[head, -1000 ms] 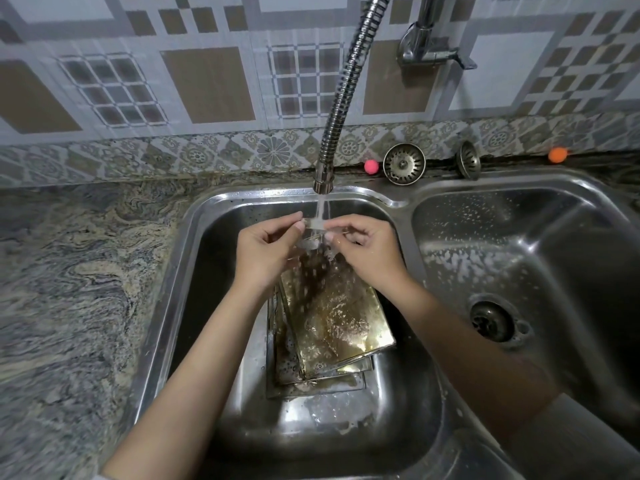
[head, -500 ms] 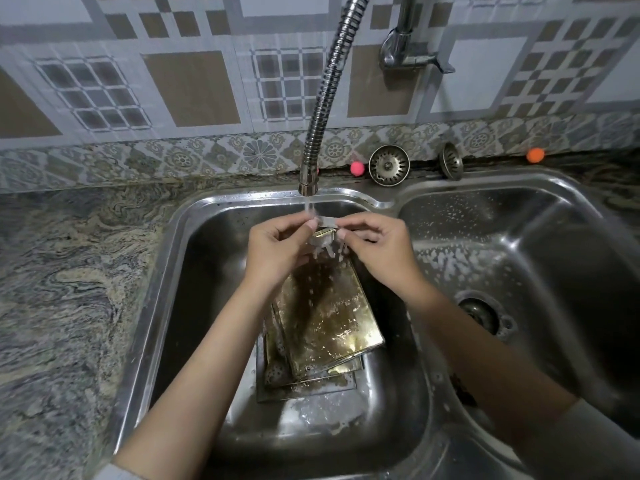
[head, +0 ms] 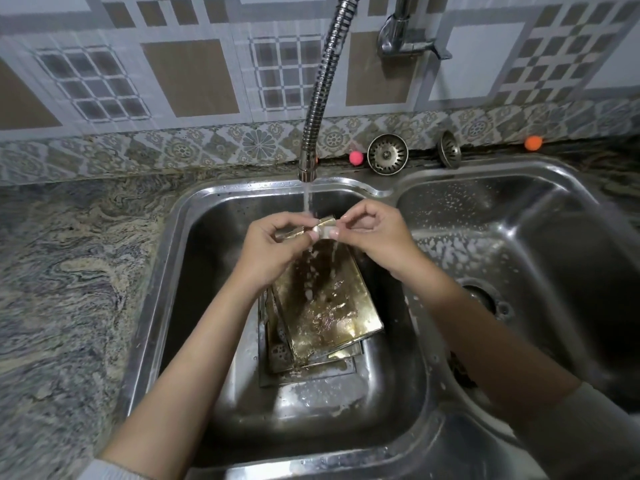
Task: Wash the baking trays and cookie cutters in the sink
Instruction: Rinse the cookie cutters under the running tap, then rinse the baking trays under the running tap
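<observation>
Cookie cutter (head: 320, 233), small metal piece, was pinched between left hand (head: 268, 249) and right hand (head: 372, 237) at frame centre, under the faucet (head: 320, 88) stream. Baking trays (head: 322, 306) lay stacked just below in the left sink basin (head: 207, 271), wet.

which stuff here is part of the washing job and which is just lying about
Job: cookie cutter pinched by left hand and right hand; baking trays; tap stream; left basin.
Lying about: two strainers, pink ball, orange ball.
</observation>
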The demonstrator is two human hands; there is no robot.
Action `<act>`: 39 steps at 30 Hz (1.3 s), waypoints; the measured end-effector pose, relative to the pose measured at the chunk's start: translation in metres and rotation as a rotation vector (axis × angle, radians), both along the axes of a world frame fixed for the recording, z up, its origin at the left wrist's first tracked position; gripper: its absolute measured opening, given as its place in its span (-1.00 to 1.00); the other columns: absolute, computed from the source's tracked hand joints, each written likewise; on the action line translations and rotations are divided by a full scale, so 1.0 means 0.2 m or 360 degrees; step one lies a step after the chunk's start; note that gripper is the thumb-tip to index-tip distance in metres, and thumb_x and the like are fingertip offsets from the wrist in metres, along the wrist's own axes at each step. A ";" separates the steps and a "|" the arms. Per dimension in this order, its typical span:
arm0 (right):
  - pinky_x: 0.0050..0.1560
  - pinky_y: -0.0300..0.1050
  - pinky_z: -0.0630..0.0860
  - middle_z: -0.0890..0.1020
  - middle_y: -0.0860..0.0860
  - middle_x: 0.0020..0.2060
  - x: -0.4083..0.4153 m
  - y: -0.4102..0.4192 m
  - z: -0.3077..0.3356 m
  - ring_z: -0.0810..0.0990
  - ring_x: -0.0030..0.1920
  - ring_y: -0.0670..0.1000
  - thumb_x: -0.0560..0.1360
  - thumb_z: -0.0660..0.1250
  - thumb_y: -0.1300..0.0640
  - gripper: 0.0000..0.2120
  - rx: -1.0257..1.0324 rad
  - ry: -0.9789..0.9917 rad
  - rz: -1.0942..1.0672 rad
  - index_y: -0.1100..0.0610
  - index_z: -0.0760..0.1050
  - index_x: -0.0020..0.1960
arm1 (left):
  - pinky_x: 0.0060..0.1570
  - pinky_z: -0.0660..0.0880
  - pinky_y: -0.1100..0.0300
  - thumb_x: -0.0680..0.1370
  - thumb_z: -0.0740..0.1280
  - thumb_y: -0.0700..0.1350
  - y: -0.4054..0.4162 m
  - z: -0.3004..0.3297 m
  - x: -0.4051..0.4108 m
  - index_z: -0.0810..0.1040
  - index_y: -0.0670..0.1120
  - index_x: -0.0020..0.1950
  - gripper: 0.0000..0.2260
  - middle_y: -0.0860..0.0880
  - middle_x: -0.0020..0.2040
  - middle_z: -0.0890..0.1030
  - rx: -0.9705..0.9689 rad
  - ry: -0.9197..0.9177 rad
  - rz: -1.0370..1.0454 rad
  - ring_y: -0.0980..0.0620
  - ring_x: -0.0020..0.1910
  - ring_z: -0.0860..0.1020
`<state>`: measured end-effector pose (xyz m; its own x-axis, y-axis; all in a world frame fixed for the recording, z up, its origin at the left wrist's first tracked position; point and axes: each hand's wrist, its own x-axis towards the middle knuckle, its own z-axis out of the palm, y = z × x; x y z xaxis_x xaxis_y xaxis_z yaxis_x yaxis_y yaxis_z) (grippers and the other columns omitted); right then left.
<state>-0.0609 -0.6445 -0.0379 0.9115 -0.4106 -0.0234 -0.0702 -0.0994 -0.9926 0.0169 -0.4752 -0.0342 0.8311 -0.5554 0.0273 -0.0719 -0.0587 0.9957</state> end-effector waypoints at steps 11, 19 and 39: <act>-0.17 -0.22 0.61 0.65 0.09 -0.19 -0.63 -0.40 0.03 0.65 -0.22 -0.08 0.18 0.57 0.42 -0.64 -0.0383 0.0457 -0.0001 0.13 0.49 -0.20 | 0.10 0.50 0.13 0.45 0.46 -0.16 0.02 -0.41 -0.09 0.52 -0.10 0.16 -0.69 -0.07 0.07 0.60 0.0856 -0.0017 0.0242 -0.08 0.12 0.57; -0.11 0.08 0.58 0.62 0.09 -0.17 -1.03 -0.59 -0.38 0.61 -0.15 0.10 0.11 0.62 0.27 -0.55 -0.0877 0.1093 0.0111 0.00 0.49 -0.14 | 0.07 0.54 -0.01 0.42 0.42 -0.20 0.10 -0.66 -0.09 0.49 -0.16 0.22 -0.62 -0.20 0.09 0.61 0.1478 -0.0129 0.0180 -0.22 0.11 0.55; -0.02 -0.13 0.54 0.57 -0.15 -0.17 -0.80 -0.29 -0.20 0.58 -0.10 -0.10 0.37 0.48 0.14 -0.79 -0.1081 0.0361 -0.0103 -0.03 0.51 -0.07 | 0.02 0.48 0.12 0.44 0.39 -0.19 0.10 -0.50 -0.06 0.50 -0.14 0.29 -0.59 -0.15 0.14 0.61 0.1506 -0.0207 0.0242 -0.17 0.13 0.56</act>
